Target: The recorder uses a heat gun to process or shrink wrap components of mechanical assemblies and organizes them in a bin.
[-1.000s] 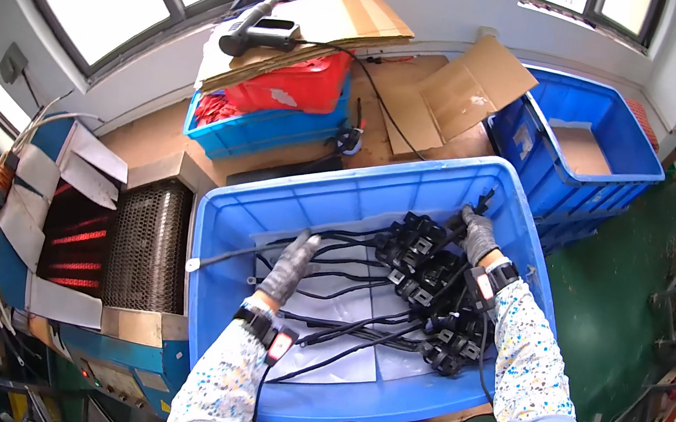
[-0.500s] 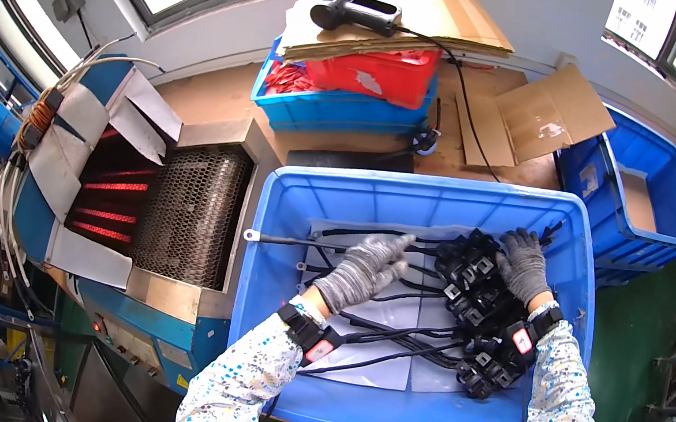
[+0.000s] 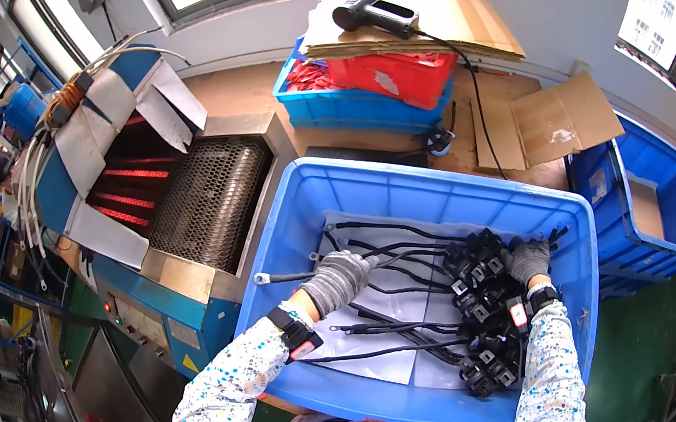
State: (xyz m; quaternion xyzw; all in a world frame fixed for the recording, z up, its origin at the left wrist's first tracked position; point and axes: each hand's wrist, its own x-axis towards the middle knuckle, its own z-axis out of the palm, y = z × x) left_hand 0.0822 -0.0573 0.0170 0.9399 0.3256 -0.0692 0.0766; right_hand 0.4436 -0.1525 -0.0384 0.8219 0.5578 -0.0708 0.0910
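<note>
In the head view, the left hand (image 3: 338, 284) has shifted leftward, fingers curled around a black cable (image 3: 291, 277) in the blue tub (image 3: 442, 178); the right hand (image 3: 528, 261) is at the connectors (image 3: 471, 270), grip too hidden to tell; likely cable-straightening, calling next for a steady hold.
</note>
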